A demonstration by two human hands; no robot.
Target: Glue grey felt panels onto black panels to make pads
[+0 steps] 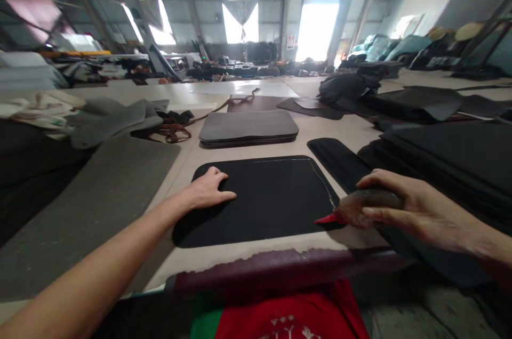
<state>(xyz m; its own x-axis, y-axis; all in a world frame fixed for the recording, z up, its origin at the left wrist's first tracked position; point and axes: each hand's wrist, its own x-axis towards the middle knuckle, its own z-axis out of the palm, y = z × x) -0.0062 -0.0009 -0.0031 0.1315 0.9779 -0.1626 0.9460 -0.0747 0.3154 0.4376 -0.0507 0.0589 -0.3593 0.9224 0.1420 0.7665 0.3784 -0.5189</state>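
Observation:
A black rounded-corner panel [268, 200] lies flat on the table in front of me. My left hand [210, 188] rests on its left part, thumb apart from the fingers and nothing held. At the panel's right edge, my right hand [408, 211] is wrapped round a brownish, smeared glue bottle [360, 207]. The bottle is tipped over, its red nozzle [328, 218] pointing left at the panel's lower right corner. A thin pale line of glue [322, 179] runs along the far and right edges of the panel.
Behind the panel sits a stack of grey panels [248, 127]. Black sheets [452, 163] are piled at the right, beside a black strip [336, 160]. A grey sheet [92, 211] covers the left side. Torn maroon covering [260, 269] lines the table's near edge.

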